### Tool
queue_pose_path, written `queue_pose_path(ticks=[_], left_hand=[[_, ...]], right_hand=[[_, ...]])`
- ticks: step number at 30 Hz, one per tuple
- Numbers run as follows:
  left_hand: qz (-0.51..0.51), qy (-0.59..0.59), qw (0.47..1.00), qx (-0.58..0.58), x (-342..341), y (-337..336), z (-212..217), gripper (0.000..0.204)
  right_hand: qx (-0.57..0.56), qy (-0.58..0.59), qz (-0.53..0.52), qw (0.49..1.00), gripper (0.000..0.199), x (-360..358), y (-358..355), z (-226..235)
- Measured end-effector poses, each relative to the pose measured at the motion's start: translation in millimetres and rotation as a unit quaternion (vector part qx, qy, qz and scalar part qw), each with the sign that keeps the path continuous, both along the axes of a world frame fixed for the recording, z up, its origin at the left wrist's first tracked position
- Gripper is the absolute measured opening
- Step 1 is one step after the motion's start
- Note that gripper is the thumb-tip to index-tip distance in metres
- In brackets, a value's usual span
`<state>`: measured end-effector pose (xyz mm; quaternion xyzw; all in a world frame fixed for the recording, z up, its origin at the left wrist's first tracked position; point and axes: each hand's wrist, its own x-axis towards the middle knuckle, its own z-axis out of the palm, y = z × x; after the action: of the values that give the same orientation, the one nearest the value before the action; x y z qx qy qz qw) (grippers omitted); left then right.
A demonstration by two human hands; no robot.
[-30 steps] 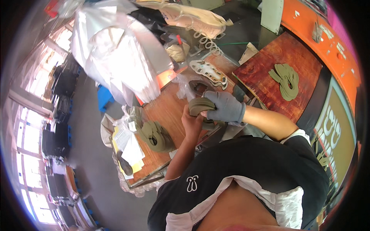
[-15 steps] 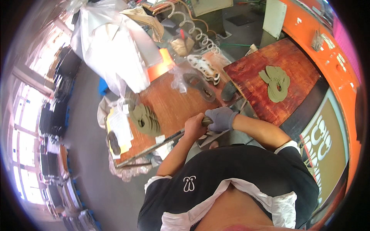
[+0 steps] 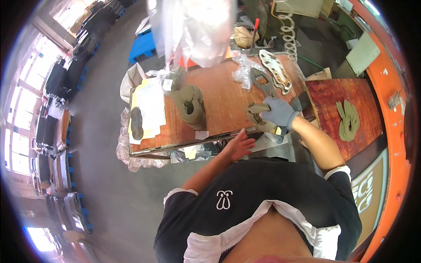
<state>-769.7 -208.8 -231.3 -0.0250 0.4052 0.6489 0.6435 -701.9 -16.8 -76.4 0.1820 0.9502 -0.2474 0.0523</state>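
My right hand, in a grey glove, grips a folded olive-green shoe upper piece over the front edge of the brown table. Bare, with its fingers spread, my left hand hangs in front of that edge and holds nothing. To the left on the table stands a stack of olive-green shoe upper pieces. Just beyond my right hand lie a dark sole-shaped piece and a white shoe-shaped mould. More olive-green pieces rest on the reddish board at right.
Papers and a dark sole-shaped piece cover the table's left end. Plastic sheeting hangs over its far side. An orange machine frame borders the right. A coiled hose hangs behind the mould.
My hands were together at the table edge and have parted. The right went forward with the olive-green piece; the left let go and opened. The view has turned, shifting the scene.
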Motion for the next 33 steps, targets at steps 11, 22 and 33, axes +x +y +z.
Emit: queue_pose_path(ticks=[11, 22, 33], left_hand=[[0.268, 0.072, 0.947, 0.16, -236.4, -27.8, 82.8, 0.04], [-0.102, 0.459, 0.856, -0.215, -325.6, -60.2, 13.0, 0.054], [0.085, 0.601, 0.735, -0.302, -293.8, -66.9, -16.2, 0.066]], right_hand=[[-0.49, 0.246, -0.134, 0.826, 0.032, -171.0, -95.9, -27.1], [-0.622, -0.093, -0.223, 0.745, 0.038, -209.1, -134.6, -131.2], [-0.272, -0.202, -0.08, 0.937, 0.066, -224.0, -88.2, -113.5]])
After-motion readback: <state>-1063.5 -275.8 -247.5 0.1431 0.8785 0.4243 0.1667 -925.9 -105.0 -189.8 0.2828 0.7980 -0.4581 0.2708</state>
